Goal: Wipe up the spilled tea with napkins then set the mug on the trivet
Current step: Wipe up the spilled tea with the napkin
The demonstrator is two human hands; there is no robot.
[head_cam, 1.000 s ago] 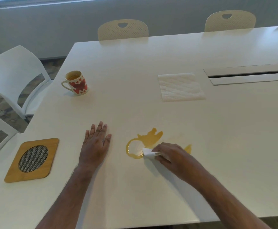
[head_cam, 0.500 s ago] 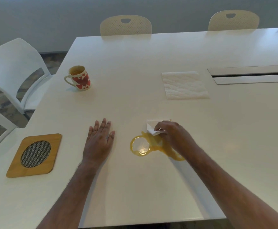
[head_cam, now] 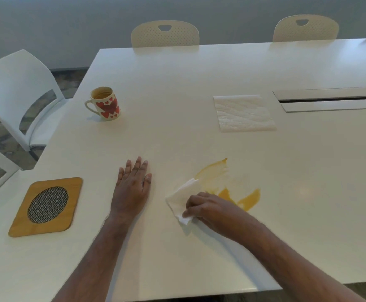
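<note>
The right hand (head_cam: 208, 207) grips a crumpled napkin (head_cam: 183, 198) and presses it on the counter (head_cam: 177, 83), at the near-left edge of the spilled tea (head_cam: 227, 188). The left hand (head_cam: 133, 188) lies flat with straight fingers, holding nothing, just left of the napkin.

Napkin: light, soft, likely to weaken and tear once soaked. Keep it bunched under the fingertips. A fresh napkin (head_cam: 244, 113) lies well beyond the right hand.

Mug (head_cam: 104, 103): rigid, probably ceramic, breakable, upright, with tea inside, well beyond the left hand. Take it by the handle and keep it level. The trivet (head_cam: 46, 207) lies left of the left hand.
</note>
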